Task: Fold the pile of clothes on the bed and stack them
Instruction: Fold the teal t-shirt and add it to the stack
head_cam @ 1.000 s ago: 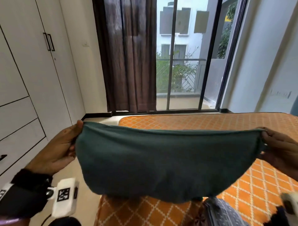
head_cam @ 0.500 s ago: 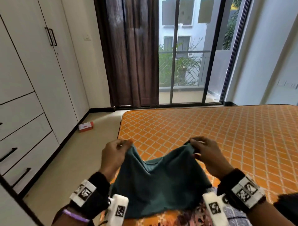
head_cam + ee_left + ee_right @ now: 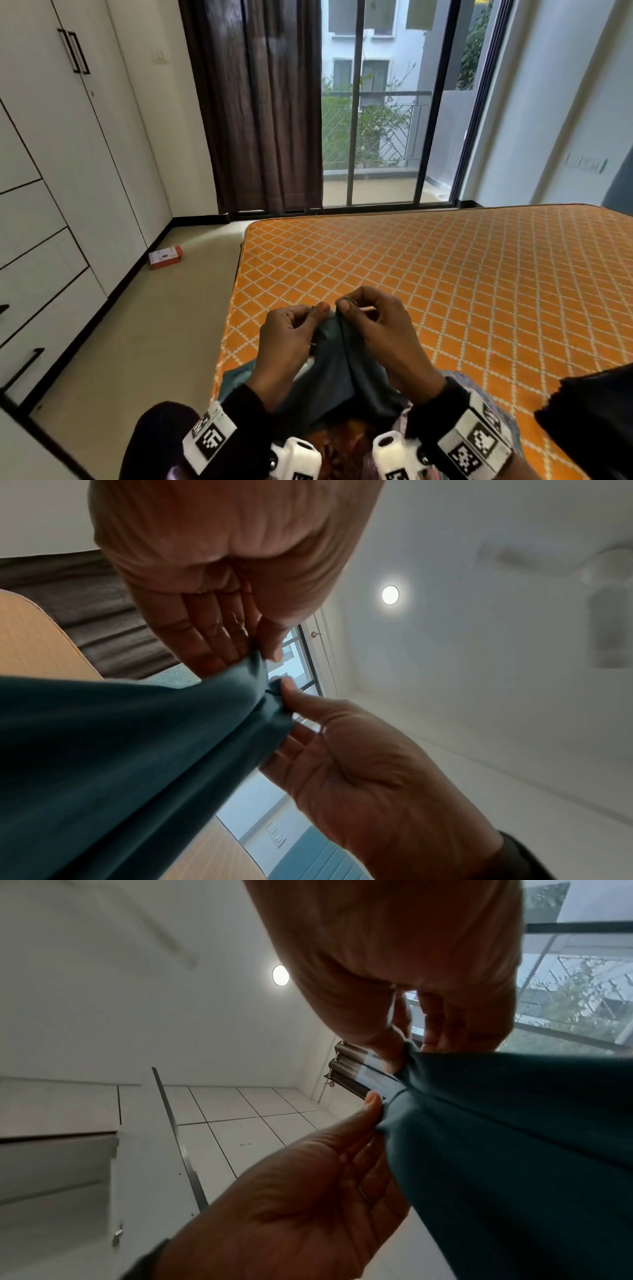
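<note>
A teal garment (image 3: 342, 370) hangs doubled between my hands above the near edge of the orange bed (image 3: 445, 274). My left hand (image 3: 317, 311) pinches one top corner between thumb and fingers, and my right hand (image 3: 344, 305) pinches the other. The two corners sit almost touching. In the left wrist view my left hand (image 3: 260, 653) grips the teal garment (image 3: 120, 750) from above. The right wrist view shows my right hand (image 3: 407, 1047) pinching the teal garment (image 3: 514, 1137). A patterned piece of clothing (image 3: 342, 442) lies under the hanging cloth, mostly hidden.
A dark garment (image 3: 599, 411) lies on the bed at the right edge. White wardrobes (image 3: 68, 171) line the left wall, with a small red and white box (image 3: 165, 257) on the floor beside them. A brown curtain (image 3: 257, 102) and a glass door stand beyond the bed.
My hands have dropped from a wide, raised spread and come together. The teal garment's two top corners now meet and the cloth hangs folded in half.
</note>
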Demonstrator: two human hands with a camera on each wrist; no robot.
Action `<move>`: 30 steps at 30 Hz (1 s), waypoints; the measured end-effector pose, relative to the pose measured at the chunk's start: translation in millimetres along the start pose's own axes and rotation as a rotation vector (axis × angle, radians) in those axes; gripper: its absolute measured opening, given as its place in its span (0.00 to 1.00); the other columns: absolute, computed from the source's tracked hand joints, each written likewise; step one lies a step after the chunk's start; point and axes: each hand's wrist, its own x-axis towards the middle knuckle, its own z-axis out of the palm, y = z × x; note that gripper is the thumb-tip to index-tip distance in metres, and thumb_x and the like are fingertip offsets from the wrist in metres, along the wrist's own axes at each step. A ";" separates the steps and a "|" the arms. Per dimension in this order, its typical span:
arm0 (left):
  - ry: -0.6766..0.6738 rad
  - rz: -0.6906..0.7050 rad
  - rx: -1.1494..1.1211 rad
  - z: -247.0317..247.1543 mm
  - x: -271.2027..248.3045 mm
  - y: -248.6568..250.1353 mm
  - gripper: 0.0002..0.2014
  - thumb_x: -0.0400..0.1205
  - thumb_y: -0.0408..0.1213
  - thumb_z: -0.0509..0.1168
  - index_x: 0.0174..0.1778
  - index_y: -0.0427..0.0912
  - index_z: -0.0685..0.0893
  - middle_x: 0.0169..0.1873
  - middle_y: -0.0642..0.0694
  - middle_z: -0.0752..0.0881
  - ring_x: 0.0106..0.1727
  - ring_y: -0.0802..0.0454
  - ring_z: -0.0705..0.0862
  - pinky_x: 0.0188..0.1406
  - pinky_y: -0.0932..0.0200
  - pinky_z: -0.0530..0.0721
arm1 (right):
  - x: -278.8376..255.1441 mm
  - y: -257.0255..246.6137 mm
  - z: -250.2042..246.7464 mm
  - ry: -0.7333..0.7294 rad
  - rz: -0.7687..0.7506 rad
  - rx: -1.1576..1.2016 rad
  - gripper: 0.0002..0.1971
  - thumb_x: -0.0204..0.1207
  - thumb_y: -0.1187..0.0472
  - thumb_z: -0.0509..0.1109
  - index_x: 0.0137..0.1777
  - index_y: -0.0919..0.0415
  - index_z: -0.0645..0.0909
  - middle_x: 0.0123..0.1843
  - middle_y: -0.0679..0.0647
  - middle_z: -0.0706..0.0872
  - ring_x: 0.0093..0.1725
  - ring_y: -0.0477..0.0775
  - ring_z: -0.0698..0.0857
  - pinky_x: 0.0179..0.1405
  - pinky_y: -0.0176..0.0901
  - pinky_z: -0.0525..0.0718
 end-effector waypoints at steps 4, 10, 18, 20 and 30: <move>0.028 -0.038 -0.032 2.3 -7.3 -3.3 0.12 0.82 0.45 0.72 0.46 0.39 0.94 0.41 0.40 0.94 0.47 0.37 0.92 0.49 0.38 0.91 | -2.7 4.1 1.4 0.142 0.051 -0.059 0.03 0.78 0.57 0.78 0.48 0.47 0.87 0.34 0.43 0.90 0.34 0.39 0.88 0.33 0.34 0.80; 0.116 -0.062 -0.068 6.3 -10.4 -1.6 0.12 0.81 0.42 0.74 0.49 0.36 0.92 0.41 0.41 0.94 0.45 0.41 0.93 0.47 0.43 0.92 | -2.7 -1.4 -1.8 0.244 0.110 0.053 0.14 0.69 0.56 0.85 0.52 0.49 0.87 0.37 0.48 0.92 0.39 0.43 0.91 0.43 0.50 0.91; 0.121 -0.104 -0.130 11.7 -20.7 3.4 0.11 0.87 0.40 0.66 0.50 0.38 0.92 0.42 0.41 0.94 0.46 0.45 0.93 0.49 0.46 0.92 | -21.0 -15.5 19.8 0.198 -0.038 -0.036 0.08 0.72 0.58 0.83 0.50 0.51 0.90 0.37 0.41 0.92 0.38 0.37 0.91 0.42 0.40 0.91; 0.081 -0.115 -0.155 9.0 -22.5 7.5 0.15 0.89 0.43 0.63 0.50 0.39 0.92 0.43 0.41 0.94 0.48 0.45 0.93 0.52 0.46 0.91 | -24.4 -15.4 21.8 0.179 -0.059 -0.036 0.08 0.73 0.59 0.82 0.50 0.52 0.90 0.40 0.41 0.92 0.41 0.36 0.91 0.46 0.42 0.91; -0.172 -0.256 -0.283 -16.3 -22.2 25.8 0.34 0.86 0.63 0.49 0.59 0.35 0.87 0.51 0.39 0.93 0.55 0.45 0.92 0.54 0.50 0.90 | -21.7 -15.9 13.4 0.100 -0.050 0.053 0.12 0.68 0.67 0.84 0.48 0.52 0.90 0.41 0.41 0.94 0.42 0.40 0.92 0.46 0.39 0.91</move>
